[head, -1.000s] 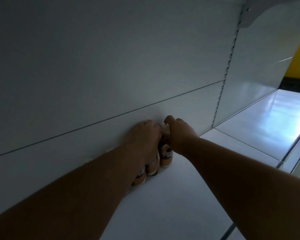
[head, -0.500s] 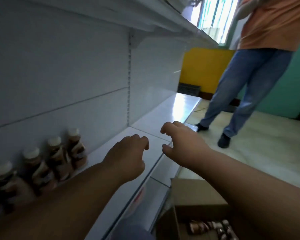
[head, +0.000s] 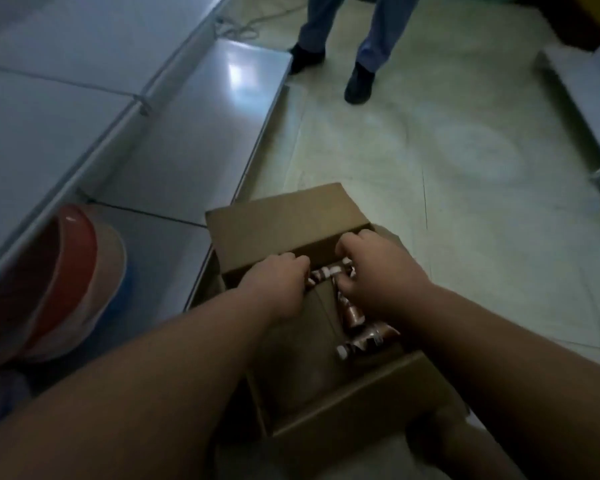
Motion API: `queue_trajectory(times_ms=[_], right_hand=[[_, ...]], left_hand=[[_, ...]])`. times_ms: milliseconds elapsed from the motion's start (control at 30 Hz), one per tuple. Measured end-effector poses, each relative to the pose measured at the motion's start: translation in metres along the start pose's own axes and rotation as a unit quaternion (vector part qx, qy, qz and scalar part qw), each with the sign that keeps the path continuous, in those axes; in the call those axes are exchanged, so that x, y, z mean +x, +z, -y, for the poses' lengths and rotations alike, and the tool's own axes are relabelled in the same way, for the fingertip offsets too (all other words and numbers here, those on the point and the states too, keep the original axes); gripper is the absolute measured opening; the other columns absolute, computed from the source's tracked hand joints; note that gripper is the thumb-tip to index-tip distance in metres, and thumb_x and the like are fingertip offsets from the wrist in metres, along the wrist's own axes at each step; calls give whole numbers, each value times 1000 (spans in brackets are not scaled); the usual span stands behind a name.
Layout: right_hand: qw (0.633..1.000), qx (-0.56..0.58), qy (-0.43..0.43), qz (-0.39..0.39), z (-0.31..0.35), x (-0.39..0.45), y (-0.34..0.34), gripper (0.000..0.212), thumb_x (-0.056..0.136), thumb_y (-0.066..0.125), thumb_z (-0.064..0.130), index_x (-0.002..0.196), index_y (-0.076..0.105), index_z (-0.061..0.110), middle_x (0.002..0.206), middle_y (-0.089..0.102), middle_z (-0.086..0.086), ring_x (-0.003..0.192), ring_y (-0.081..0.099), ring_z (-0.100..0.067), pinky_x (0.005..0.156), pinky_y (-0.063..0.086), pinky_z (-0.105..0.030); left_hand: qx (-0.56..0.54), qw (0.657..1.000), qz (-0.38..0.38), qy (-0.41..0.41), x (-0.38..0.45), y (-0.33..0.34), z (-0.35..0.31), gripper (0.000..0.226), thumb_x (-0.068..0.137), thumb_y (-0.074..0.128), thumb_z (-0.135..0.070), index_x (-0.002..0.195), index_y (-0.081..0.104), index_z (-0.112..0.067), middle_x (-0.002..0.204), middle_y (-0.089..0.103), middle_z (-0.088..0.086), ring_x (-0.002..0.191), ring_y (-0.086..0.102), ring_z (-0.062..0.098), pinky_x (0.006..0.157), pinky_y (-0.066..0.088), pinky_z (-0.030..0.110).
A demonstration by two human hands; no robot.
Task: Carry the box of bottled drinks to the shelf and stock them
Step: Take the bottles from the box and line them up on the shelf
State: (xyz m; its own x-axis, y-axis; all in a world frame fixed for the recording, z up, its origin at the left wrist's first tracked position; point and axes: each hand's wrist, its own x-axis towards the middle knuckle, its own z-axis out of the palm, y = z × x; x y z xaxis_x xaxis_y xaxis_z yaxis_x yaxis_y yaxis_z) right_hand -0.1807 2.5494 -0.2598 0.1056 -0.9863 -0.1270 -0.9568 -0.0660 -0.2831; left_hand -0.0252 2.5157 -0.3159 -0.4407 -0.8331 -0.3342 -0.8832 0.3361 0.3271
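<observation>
An open cardboard box [head: 281, 220] stands on the floor beside the white shelf's lowest board [head: 194, 140]. Inside lie a few brown bottled drinks with white caps [head: 355, 315], tipped on their sides. Both my hands reach down into the box. The fingers of my left hand [head: 278, 285] curl around a bottle [head: 321, 275] near the box's far wall. My right hand [head: 378, 271] is closed over another bottle's cap end right beside it. The hands hide most of both bottles.
A person's legs in blue trousers and black shoes [head: 359, 83] stand on the pale floor just beyond the box. A red and tan round object [head: 70, 282] sits at the lower left on the shelf base. Another white shelf base [head: 589, 81] runs along the right.
My hands have let go of the bottles lined up on the shelf and dropped into the box on the floor. My view has swung from the shelf down to the box.
</observation>
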Motion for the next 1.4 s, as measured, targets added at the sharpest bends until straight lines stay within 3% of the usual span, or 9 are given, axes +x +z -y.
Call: queue_trajectory(times_ms=[167, 300, 433, 567, 767, 933, 1067, 1200, 1400], right_hand=[[995, 30, 58, 71, -65, 46, 83, 23, 78, 66, 30, 97, 52, 29, 87, 47, 5, 73, 48, -13, 60, 46, -30], [984, 65, 116, 120, -99, 86, 142, 31, 78, 66, 27, 107, 53, 25, 97, 51, 1, 80, 54, -17, 68, 52, -35], [971, 58, 153, 176, -130, 114, 197, 46, 83, 61, 22, 127, 48, 21, 118, 54, -8, 106, 54, -29, 82, 49, -40], [955, -49, 162, 243, -137, 126, 243, 51, 90, 44, 25, 138, 31, 16, 141, 38, -21, 131, 31, -39, 101, 35, -53], [952, -77, 189, 229, -127, 141, 264, 65, 86, 55, 40, 139, 23, 21, 135, 44, -22, 123, 40, -40, 87, 40, -52], [958, 1, 143, 248, -124, 130, 224, 59, 77, 62, 45, 130, 38, 32, 132, 46, -16, 120, 43, -39, 86, 47, -49], [974, -27, 67, 214, -105, 104, 155, 52, 73, 74, 28, 118, 49, 21, 108, 59, -11, 97, 57, -32, 68, 45, -37], [990, -45, 27, 129, -71, 81, 73, 40, 75, 69, 25, 107, 47, 19, 82, 50, -5, 69, 49, -26, 55, 38, -34], [989, -119, -56, 72, 9, 47, -50, 25, 73, 70, 26, 91, 56, 17, 78, 50, -4, 72, 50, -25, 58, 43, -32]], left_hand=[[-17, 992, 93, -86, 71, 86, 16, 44, 82, 65, -23, 124, 51, -26, 120, 56, 2, 105, 54, 23, 85, 47, 38], [7, 994, 99, -40, 121, 126, 28, 45, 87, 56, -22, 131, 48, -25, 127, 54, 5, 112, 52, 26, 94, 44, 41], [85, 993, 84, 12, 163, 159, 30, 47, 91, 44, -25, 138, 40, -21, 133, 44, 12, 120, 41, 32, 97, 35, 43], [135, 989, 53, -30, 180, 186, 27, 39, 94, 35, -23, 132, 42, -15, 129, 49, 16, 116, 43, 34, 92, 35, 43], [96, 987, 104, -76, 176, 213, 38, 48, 88, 53, -34, 131, 44, -14, 134, 47, 15, 119, 43, 33, 93, 37, 41], [-99, 985, 106, -97, 154, 180, 48, 60, 72, 75, -31, 123, 45, -19, 118, 58, 8, 105, 56, 29, 77, 42, 32], [-47, 995, 55, -65, 121, 116, 41, 43, 76, 68, -19, 111, 43, -21, 88, 53, 1, 90, 59, 29, 63, 39, 34], [41, 999, 5, -20, 75, 49, 26, 34, 74, 65, -13, 91, 38, -27, 72, 42, -5, 70, 49, 25, 57, 35, 35], [63, 995, -66, -39, -8, -58, 19, 34, 73, 71, -16, 97, 51, -28, 84, 51, -3, 74, 51, 18, 55, 42, 31]])
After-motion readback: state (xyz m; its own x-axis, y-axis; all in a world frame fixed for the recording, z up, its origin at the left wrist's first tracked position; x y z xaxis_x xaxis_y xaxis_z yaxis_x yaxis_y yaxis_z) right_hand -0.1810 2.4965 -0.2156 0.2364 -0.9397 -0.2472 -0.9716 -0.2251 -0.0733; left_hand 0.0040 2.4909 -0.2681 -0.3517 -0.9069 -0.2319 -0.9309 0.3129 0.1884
